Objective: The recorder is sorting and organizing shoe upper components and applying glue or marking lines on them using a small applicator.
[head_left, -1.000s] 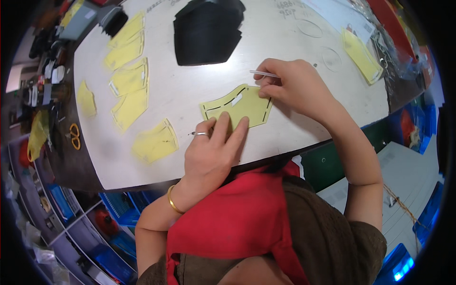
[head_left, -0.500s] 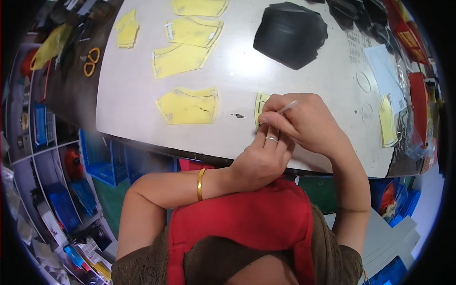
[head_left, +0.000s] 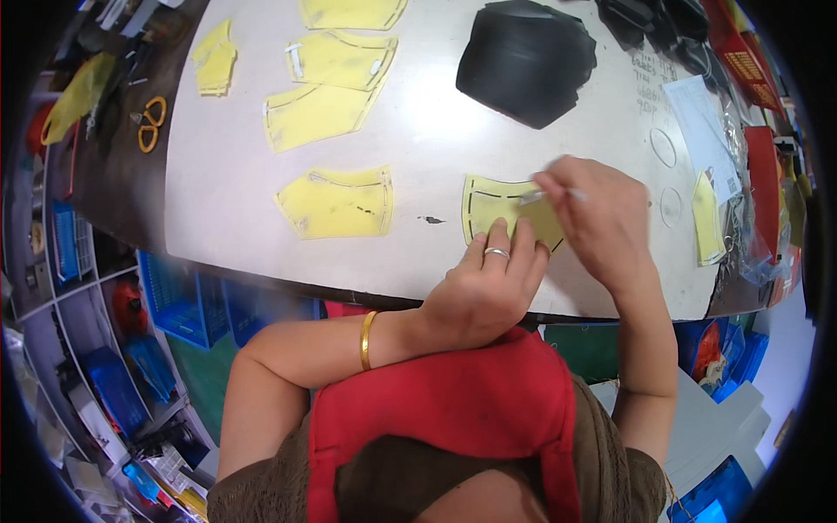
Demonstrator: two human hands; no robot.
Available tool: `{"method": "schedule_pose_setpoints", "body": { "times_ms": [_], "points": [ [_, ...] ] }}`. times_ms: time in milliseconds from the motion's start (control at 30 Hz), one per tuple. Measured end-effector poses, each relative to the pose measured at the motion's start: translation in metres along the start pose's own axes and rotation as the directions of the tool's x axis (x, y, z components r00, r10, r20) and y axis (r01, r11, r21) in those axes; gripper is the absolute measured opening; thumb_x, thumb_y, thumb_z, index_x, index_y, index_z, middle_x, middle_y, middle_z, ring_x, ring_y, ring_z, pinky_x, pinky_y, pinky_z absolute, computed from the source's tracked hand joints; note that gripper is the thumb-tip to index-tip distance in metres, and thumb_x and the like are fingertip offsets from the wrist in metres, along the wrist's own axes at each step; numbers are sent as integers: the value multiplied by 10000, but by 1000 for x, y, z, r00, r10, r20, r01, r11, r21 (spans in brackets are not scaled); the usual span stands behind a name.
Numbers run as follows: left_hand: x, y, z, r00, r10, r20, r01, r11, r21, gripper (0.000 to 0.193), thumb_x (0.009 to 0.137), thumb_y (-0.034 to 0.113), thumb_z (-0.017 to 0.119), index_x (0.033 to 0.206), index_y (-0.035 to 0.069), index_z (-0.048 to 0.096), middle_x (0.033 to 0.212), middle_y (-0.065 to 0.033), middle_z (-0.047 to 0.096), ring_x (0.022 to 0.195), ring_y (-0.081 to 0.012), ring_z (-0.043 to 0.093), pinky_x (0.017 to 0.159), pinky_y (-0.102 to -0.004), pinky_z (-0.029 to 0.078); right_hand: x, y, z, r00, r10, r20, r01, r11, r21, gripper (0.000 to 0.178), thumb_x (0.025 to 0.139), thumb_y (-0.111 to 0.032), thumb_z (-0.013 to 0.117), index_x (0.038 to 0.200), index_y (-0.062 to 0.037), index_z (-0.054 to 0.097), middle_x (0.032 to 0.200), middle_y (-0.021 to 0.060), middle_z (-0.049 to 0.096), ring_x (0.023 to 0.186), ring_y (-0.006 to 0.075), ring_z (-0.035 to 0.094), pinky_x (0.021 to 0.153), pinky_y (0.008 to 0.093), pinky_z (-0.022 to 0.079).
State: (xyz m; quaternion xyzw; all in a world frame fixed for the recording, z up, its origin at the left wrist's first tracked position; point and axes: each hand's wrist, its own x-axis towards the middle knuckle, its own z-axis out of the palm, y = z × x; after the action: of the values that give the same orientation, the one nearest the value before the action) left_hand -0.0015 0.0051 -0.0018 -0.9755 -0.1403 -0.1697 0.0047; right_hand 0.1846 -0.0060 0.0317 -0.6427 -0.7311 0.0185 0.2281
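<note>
A yellow pattern piece (head_left: 485, 202) with black dashes along its edges lies on the pale worktop near its front edge. My left hand (head_left: 488, 288) rests on it, the stretched fingertips pressing its lower part flat. My right hand (head_left: 603, 218) is closed around a slim whitish pen (head_left: 531, 199), whose tip is by the piece's upper edge. Motion blurs the right fingers a little, and that hand covers the piece's right end. To the left lies another yellow pattern piece (head_left: 336, 205), touched by neither hand.
Farther back lie several yellow pieces (head_left: 340, 59) and a black sheet of material (head_left: 526, 65). Yellow-handled scissors (head_left: 150, 126) are on the dark surface at left. A white paper (head_left: 704, 131) and a narrow yellow piece (head_left: 706, 222) lie at right. Blue baskets (head_left: 183, 301) stand below the table.
My right hand has moved right with the pen, away from my left fingers, uncovering more of the yellow piece. The left hand stays nearly in place. The whole view has shifted slightly.
</note>
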Motion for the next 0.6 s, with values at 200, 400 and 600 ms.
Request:
{"method": "schedule_pose_setpoints", "body": {
  "times_ms": [200,400,600],
  "points": [
    [6,-2,2,999,-3,-39,4,1000,2,295,840,133,606,1102,43,707,1163,-170,708,922,-297,707,726,-283,598,-51,11,-17,891,441,-105,-388,863,324,212,957,-197,686,795,-69,637,624,71,618,557,281,617,519,362,461],
    [8,-4,1,1000,-3,6,2,999,46,288,841,139,614,1097,49,709,1160,-136,710,912,-276,706,659,-258,578,-67,-15,-4,962,146,-231,-180,974,-137,173,923,-113,690,768,-84,619,635,77,568,545,274,584,509,369,455],
    [7,-11,2,998,37,-42,-36,999,22,253,822,117,631,1053,53,712,1141,-113,707,903,-248,687,618,-247,554,-36,-3,-23,771,635,-55,-506,661,554,183,951,-127,585,1009,13,688,886,172,694,829,337,677,780,385,538]
  ]
}}
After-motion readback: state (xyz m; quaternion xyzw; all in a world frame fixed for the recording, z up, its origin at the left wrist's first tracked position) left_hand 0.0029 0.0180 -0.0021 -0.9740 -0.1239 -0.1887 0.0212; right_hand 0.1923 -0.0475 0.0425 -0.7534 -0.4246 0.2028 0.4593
